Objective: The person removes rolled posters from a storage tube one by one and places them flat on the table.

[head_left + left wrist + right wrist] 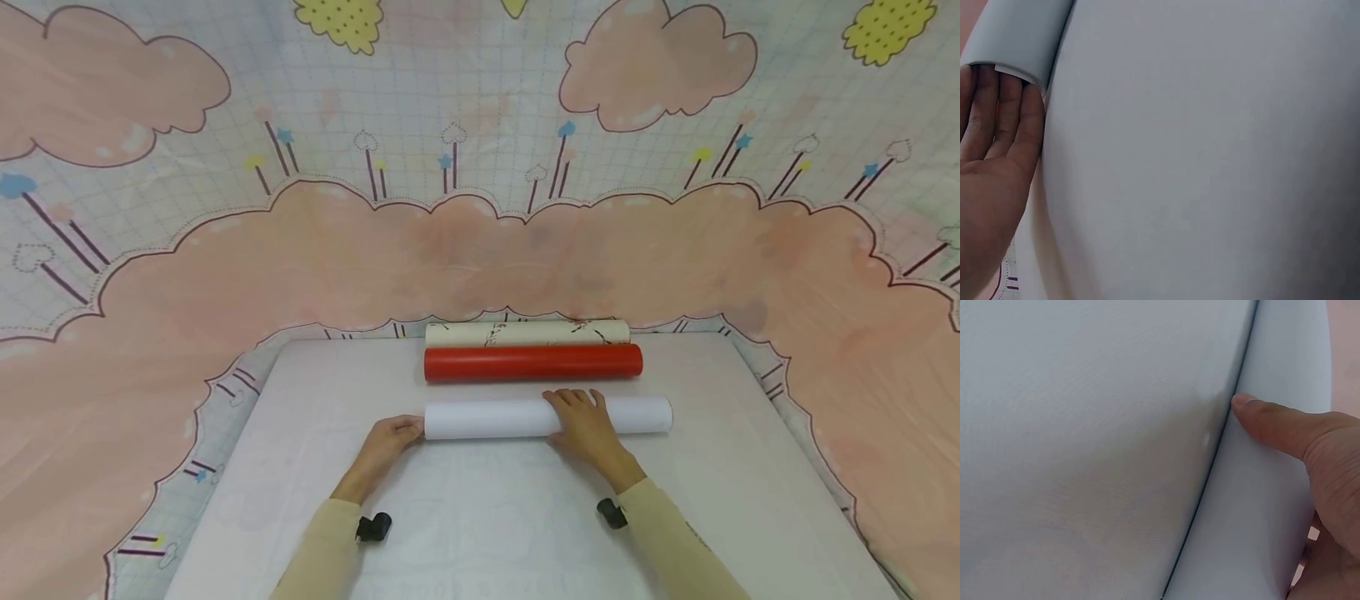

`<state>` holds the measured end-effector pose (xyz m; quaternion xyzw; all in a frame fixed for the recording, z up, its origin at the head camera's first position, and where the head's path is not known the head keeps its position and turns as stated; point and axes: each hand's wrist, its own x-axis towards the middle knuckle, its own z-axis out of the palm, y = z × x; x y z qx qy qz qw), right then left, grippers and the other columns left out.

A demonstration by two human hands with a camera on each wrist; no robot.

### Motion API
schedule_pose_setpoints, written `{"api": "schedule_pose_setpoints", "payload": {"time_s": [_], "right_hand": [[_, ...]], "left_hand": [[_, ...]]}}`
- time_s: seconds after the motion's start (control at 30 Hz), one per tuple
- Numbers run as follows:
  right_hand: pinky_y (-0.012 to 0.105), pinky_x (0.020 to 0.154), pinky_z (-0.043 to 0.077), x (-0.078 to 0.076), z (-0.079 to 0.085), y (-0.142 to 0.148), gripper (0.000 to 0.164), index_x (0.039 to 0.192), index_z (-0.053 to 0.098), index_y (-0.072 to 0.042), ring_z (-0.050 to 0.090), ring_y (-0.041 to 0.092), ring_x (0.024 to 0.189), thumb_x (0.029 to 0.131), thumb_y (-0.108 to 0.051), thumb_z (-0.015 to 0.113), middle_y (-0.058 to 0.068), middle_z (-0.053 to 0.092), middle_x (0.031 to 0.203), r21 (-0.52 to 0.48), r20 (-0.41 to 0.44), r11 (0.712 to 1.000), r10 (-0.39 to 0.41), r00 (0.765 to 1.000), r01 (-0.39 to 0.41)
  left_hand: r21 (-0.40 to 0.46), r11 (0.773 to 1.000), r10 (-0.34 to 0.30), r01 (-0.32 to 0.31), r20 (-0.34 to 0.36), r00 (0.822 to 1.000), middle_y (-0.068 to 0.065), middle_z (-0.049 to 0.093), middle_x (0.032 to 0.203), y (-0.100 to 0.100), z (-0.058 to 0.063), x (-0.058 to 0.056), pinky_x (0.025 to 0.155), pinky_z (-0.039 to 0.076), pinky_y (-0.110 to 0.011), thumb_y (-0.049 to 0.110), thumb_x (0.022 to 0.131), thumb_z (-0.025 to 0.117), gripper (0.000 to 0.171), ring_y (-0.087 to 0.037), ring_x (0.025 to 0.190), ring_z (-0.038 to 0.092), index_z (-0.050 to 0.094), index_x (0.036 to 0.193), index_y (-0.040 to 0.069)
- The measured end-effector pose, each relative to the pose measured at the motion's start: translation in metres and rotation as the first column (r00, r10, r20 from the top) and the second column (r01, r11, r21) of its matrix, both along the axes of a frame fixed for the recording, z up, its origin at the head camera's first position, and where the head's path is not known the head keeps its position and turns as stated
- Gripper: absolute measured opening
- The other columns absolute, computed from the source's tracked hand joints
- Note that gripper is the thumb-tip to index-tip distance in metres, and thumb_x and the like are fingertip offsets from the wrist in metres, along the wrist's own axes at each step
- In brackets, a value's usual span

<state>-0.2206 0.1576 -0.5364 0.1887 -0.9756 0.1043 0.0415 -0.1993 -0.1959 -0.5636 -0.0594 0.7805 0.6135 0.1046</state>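
Note:
A white paper roll (pixel 480 419) lies crosswise on the table. Over its right half, my right hand (pixel 587 427) holds it, thumb along the near side and the other fingers over the top and far side. In the right wrist view the thumb (pixel 1272 422) presses near where the roll meets the table. At the roll's left end is my left hand (pixel 392 442). The left wrist view shows its fingers (pixel 1011 112) fairly straight, with the tips hidden inside the hollow end of the roll (pixel 1019 34).
Behind the white roll lies a red roll (pixel 532 363), parallel to it. Just beyond that is a cream roll (pixel 525 334) with dark branch-like marks. The white-covered table (pixel 300 392) ends close behind them at a patterned cloth (pixel 510 258).

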Motion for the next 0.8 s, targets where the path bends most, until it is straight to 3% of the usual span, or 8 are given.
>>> {"api": "schedule_pose_setpoints", "payload": {"time_s": [0.43,0.67,0.8], "right_hand": [[0.063,0.112,0.03,0.0011,-0.0018,0.0008,0.078,0.14,0.052,-0.018,0.052,0.03,0.127,0.072,-0.033,0.087,0.007,0.06,0.136,0.024,0.016,1.0,-0.006,1.0,0.006],[0.062,0.11,0.031,0.0032,0.0019,0.0012,0.077,0.139,0.053,-0.017,0.053,0.03,0.126,0.072,-0.033,0.088,0.006,0.06,0.135,0.021,0.007,1.0,0.015,1.0,-0.015],[0.062,0.111,0.031,0.0036,0.0013,0.002,0.077,0.139,0.053,-0.018,0.053,0.03,0.126,0.072,-0.033,0.087,0.005,0.06,0.135,0.028,0.009,1.0,0.009,1.0,-0.01]], "left_hand": [[0.032,0.996,-0.079,0.08,-0.045,0.996,-0.019,0.072,0.11,-0.0044,-0.0006,-0.002,0.087,0.056,-0.026,0.011,0.094,0.064,0.029,-0.009,0.093,0.068,0.066,0.114,-0.01],[-0.034,0.988,-0.15,0.149,-0.038,0.988,-0.02,0.07,0.117,-0.0076,-0.0015,-0.0073,0.09,0.056,-0.031,0.016,0.097,0.061,0.032,-0.018,0.102,0.069,0.065,0.119,-0.007],[0.003,0.984,-0.181,0.181,-0.013,0.983,-0.021,0.067,0.122,-0.0076,0.0007,-0.0087,0.093,0.056,-0.034,0.019,0.099,0.057,0.037,-0.021,0.106,0.068,0.061,0.125,-0.007]]}}
